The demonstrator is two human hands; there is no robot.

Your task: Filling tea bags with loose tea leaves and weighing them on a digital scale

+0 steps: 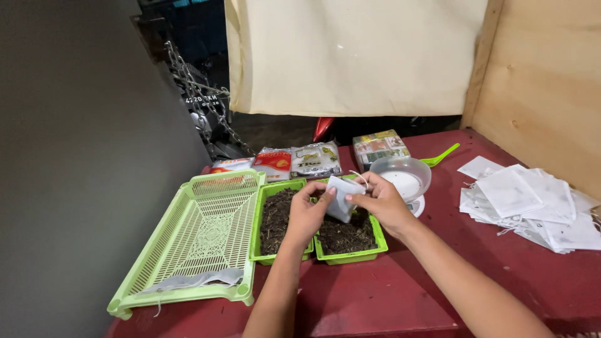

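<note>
While both of your hands meet over the two small green plastic trays of dark loose leaf material (341,236), the small white fabric drawstring pouch (342,196) hangs between them, directly above the right-hand tray, so anything that spills would likely fall back into the tray. Your left hand (307,216) pinches the pouch's lower left edge, fingers closed on the cloth; your right hand (382,201) grips its upper right side near the mouth, thumb and fingers shut on it, apparently spreading the opening. Just beyond your right hand sits a clear plastic bowl on a small white scale (407,178), close enough to reach. A pile of flat white pouches (532,203) lies well apart to the right on the dark red table (375,294). The large pale green slotted tray (200,244) lies to the left, with one limp pouch at its near edge.
</note>
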